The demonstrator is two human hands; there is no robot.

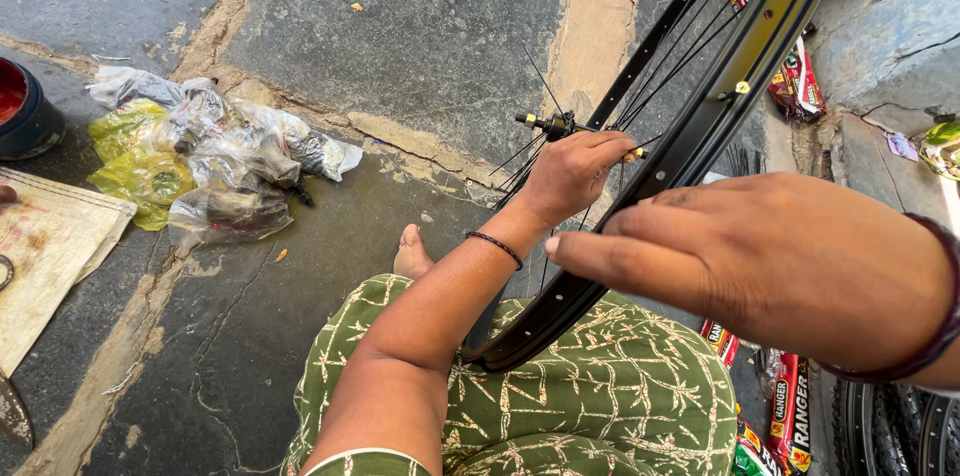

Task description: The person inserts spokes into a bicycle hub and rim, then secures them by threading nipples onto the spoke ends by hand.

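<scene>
both hands pinch spokes [690,46] inside the black rim [700,136], stone floor [400,46] open beyond.

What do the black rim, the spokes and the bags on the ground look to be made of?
The rim looks like metal with a glossy black painted finish: it shows sharp highlights and drilled holes. The spokes look like thin dark wire, likely steel. The bags look like thin clear and yellow plastic film, crinkled and shiny. The left hand grips near the hub; the right hand touches the rim.
</scene>
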